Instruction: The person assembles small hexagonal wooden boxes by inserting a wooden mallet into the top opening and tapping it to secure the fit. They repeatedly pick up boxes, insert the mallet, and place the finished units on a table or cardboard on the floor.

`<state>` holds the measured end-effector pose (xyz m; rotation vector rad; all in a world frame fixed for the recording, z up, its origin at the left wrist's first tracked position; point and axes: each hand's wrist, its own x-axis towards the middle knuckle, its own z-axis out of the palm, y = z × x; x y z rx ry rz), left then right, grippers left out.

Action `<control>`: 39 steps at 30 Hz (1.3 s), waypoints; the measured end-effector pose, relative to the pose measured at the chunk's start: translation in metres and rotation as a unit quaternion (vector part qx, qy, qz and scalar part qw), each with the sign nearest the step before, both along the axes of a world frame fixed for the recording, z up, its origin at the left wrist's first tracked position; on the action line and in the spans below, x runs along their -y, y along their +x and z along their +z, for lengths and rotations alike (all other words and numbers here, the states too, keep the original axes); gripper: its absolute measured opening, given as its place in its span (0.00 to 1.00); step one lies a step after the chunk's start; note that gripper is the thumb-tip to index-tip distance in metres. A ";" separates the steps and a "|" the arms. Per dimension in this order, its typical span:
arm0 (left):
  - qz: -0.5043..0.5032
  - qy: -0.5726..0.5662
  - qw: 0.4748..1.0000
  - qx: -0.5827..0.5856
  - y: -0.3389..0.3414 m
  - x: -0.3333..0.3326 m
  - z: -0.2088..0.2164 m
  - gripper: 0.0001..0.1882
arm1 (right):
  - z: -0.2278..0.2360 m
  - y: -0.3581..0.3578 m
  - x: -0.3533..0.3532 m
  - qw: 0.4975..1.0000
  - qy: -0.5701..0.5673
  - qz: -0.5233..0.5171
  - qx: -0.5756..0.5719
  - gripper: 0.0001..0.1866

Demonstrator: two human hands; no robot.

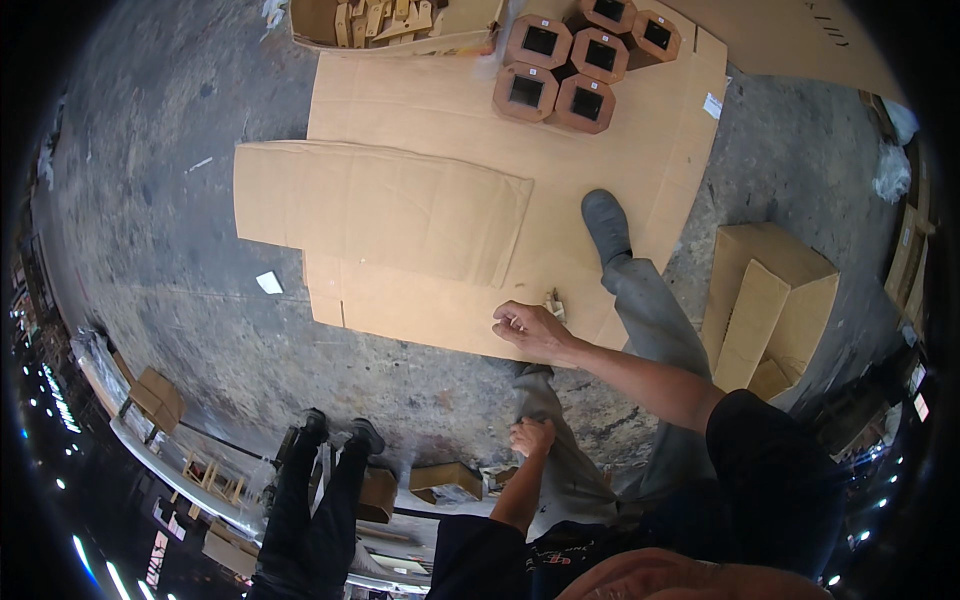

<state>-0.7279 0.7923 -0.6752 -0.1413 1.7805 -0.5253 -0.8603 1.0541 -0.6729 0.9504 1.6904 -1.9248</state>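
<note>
My right hand [537, 331] reaches over the near edge of a flat cardboard sheet [400, 290], its fingers curled in; whatever may be in them is too small to make out. Just beyond it, a small pale wooden piece [555, 306] lies on the cardboard. My left hand [532, 437] is closed beside my left trouser leg, and its grip is hidden. Several brown eight-sided blocks [527, 91] with dark square openings stand grouped at the far end of the cardboard. My right shoe [606, 225] rests on the sheet.
A carton [470, 43] of wooden pieces stands at the far left of the blocks. On the right sits an open cardboard box [770, 290]. Another person's dark-trousered legs [310, 500] are at the lower left. A white scrap [269, 283] lies on the concrete.
</note>
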 end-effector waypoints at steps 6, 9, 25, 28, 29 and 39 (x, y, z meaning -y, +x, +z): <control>-0.017 -0.007 1.000 0.007 0.003 0.004 0.001 0.34 | 0.001 -0.003 0.002 1.000 -0.002 0.003 0.001 0.19; -0.009 0.008 1.000 -0.006 0.003 0.003 0.003 0.33 | 0.002 -0.006 0.001 1.000 -0.005 0.000 0.003 0.18; 0.069 0.538 0.819 -0.188 -0.113 -0.226 -0.067 0.31 | -0.045 0.000 -0.275 0.904 0.410 -0.054 0.110 0.26; 0.007 0.550 0.786 -0.282 -0.200 -0.374 -0.072 0.37 | -0.081 0.005 -0.391 0.791 0.589 -0.030 0.162 0.29; -0.008 0.568 0.758 -0.321 -0.222 -0.415 -0.068 0.39 | -0.087 0.002 -0.421 0.775 0.619 -0.041 0.123 0.31; -0.169 0.399 0.829 -0.355 -0.262 -0.527 -0.122 0.41 | -0.102 -0.060 -0.453 0.801 0.533 0.046 0.267 0.52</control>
